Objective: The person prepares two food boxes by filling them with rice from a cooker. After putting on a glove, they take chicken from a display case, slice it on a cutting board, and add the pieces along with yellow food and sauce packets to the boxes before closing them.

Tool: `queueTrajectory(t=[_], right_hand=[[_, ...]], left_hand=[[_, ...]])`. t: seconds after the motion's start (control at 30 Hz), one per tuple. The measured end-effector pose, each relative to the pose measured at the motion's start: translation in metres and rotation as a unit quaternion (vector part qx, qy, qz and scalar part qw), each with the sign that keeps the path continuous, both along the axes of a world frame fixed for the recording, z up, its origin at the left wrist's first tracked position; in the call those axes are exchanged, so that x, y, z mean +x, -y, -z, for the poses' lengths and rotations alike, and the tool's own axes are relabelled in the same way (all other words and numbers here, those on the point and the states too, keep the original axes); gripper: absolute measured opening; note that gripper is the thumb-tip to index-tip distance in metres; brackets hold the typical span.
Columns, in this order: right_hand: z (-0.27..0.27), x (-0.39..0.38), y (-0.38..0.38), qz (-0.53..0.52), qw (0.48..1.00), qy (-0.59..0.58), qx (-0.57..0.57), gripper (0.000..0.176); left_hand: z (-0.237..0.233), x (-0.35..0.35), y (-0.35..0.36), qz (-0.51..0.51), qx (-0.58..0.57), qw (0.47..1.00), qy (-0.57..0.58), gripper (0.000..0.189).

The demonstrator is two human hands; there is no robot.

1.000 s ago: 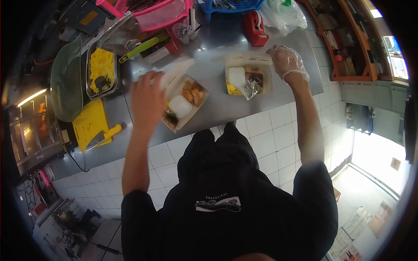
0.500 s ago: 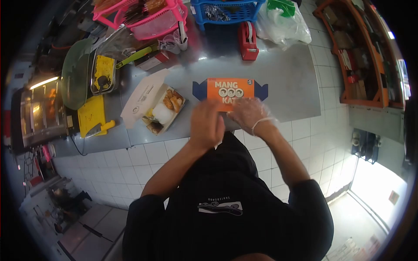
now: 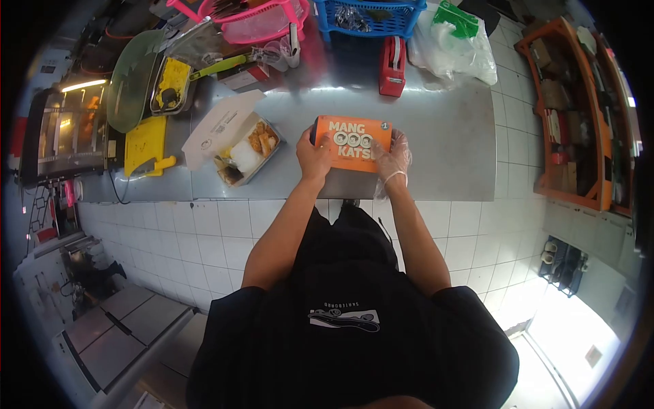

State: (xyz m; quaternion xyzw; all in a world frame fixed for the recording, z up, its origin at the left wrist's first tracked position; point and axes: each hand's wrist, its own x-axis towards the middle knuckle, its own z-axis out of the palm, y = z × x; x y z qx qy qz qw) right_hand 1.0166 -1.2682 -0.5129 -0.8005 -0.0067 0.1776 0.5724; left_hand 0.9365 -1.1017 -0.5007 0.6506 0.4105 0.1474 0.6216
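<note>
An orange takeaway box (image 3: 353, 162) with "MANG" and "KATSU" printed on it is between my hands over the steel table. My left hand (image 3: 315, 158), bare, wraps its left side with the thumb on the printed face. Around its right side closes my right hand (image 3: 395, 163), which wears a clear plastic glove. The dark blue side flaps are mostly hidden now. To the left stands an open takeaway box (image 3: 253, 170) holding white rice (image 3: 246, 157) and golden fried pieces (image 3: 263, 138); its lid (image 3: 216, 129) is raised.
A red tape dispenser (image 3: 392, 66) stands behind the orange box. Plastic bags (image 3: 463, 51), a blue basket (image 3: 371, 26) and a pink basket (image 3: 266, 28) line the back. At left are a yellow cutting board (image 3: 144, 146), a yellow-handled knife (image 3: 163, 163) and a tray of yellow food (image 3: 174, 80).
My hands moved from the box's near edge to its two sides and now grip it. The dark blue flaps, spread out before, are folded in or covered.
</note>
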Motion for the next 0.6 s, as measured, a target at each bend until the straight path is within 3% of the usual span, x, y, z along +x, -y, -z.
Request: queueTrajectory(t=[0.1,0.17,0.3,0.37,0.43,0.5,0.53,0.6], right_hand=[[0.001,0.005,-0.003,0.036,0.998,0.037,0.028,0.045],[-0.007,0.016,0.009,-0.018,0.997,0.019,-0.072,0.052],[-0.042,0.028,0.025,-0.089,0.993,-0.017,-0.072,0.051],[-0.067,0.025,0.029,-0.116,0.987,-0.078,-0.079,0.045],[-0.063,0.022,0.035,-0.137,0.985,-0.068,-0.085,0.049],[-0.06,0.018,0.038,-0.155,0.982,-0.063,-0.093,0.053],[-0.058,0.017,0.038,-0.174,0.975,-0.075,-0.12,0.051],[-0.055,0.013,0.037,-0.194,0.966,-0.087,-0.148,0.05]], left_hand=[[-0.007,0.001,0.006,-0.015,0.031,0.999,-0.033,0.037],[-0.011,-0.003,0.006,-0.011,0.005,1.0,-0.024,0.037],[-0.039,-0.015,-0.002,0.044,-0.082,0.994,-0.064,0.044],[-0.031,-0.024,-0.01,0.072,-0.108,0.99,-0.059,0.046],[-0.016,-0.029,-0.01,0.099,-0.133,0.985,-0.053,0.048],[-0.004,-0.035,-0.006,0.103,0.035,0.989,-0.104,0.05],[0.002,-0.039,-0.003,0.104,0.033,0.988,-0.105,0.05],[0.004,-0.045,0.002,0.147,0.185,0.966,-0.109,0.053]])
